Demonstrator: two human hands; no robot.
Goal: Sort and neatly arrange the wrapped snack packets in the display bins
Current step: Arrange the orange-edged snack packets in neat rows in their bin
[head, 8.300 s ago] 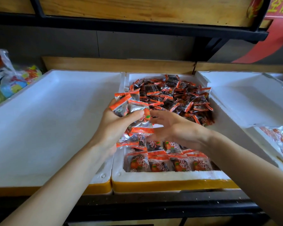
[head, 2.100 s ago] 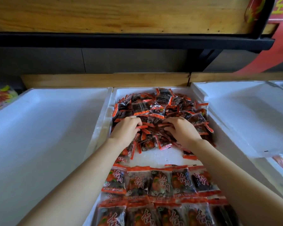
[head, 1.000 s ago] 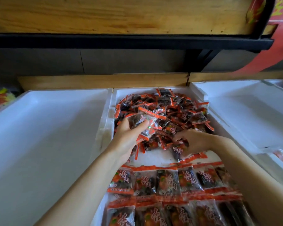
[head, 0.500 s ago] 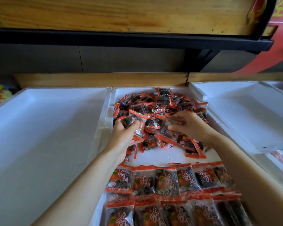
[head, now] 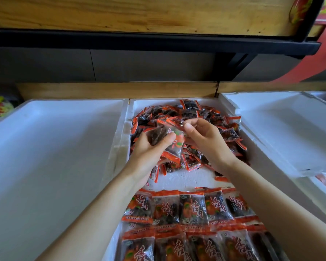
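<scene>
Head view: half a second before, both hands had worked low in the pile (head: 196, 113); now they met above it. The left hand (head: 147, 155) gripped a few packets (head: 169, 140) under its thumb. The right hand (head: 205, 142) pinched the top one's upper edge, probably squaring them for the next row. The middle bin (head: 120, 147) held the loose pile at the back, then bare floor, then neat rows (head: 186, 210) in front. The left bin (head: 55, 147) and right bin (head: 280, 132) showed only white foam.

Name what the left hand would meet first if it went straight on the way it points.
Probably the loose heap of packets: the left hand points up into it, though depth is unclear.
</scene>
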